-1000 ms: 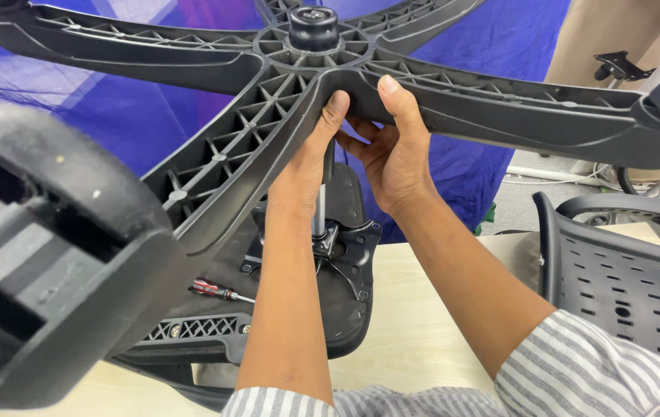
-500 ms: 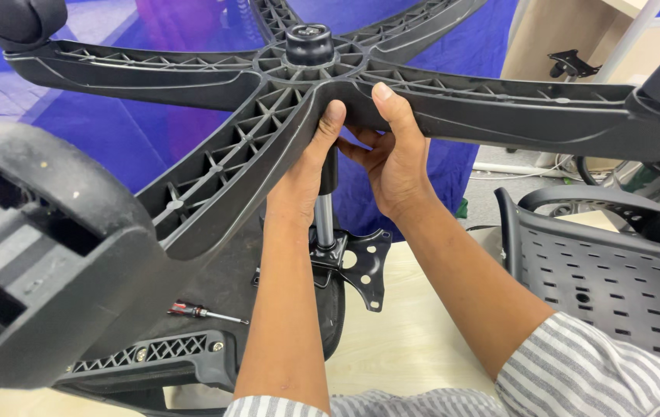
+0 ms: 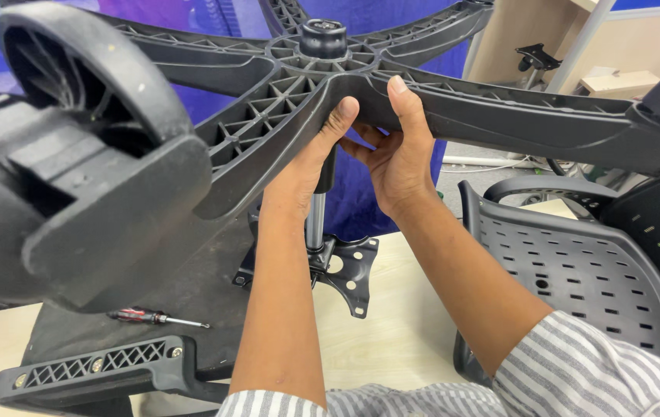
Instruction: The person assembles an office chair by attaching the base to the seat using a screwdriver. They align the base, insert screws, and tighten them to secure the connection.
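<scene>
Both hands grip the black five-star chair base (image 3: pixel 423 100), which is held upside down with its ribbed underside facing up. The left hand (image 3: pixel 307 166) wraps the arm that runs toward the near caster (image 3: pixel 91 154); its fingers (image 3: pixel 341 116) curl over that arm's edge just below the centre hub (image 3: pixel 322 37). The right hand (image 3: pixel 399 166) clasps the neighbouring arm, its fingers (image 3: pixel 401 96) pressed together and hooked over the top edge, thumb underneath. The two hands sit side by side, nearly touching.

Directly beneath the fingers the gas lift cylinder (image 3: pixel 316 220) drops to a black mounting plate (image 3: pixel 345 266) on the underside of the seat (image 3: pixel 191 286), which lies on the pale wooden table (image 3: pixel 392 340). Below and to the left of the left hand a red-handled screwdriver (image 3: pixel 152 316) rests on the seat. Down to the right of the right hand stands a perforated black backrest (image 3: pixel 577 270).

The base is wide and gripped only near its hub, so I judge it could tip if either hand loosens. A tilted base would strain the cylinder at the plate. The big caster could swing into the person, and the screwdriver could roll off if the seat shifts.
</scene>
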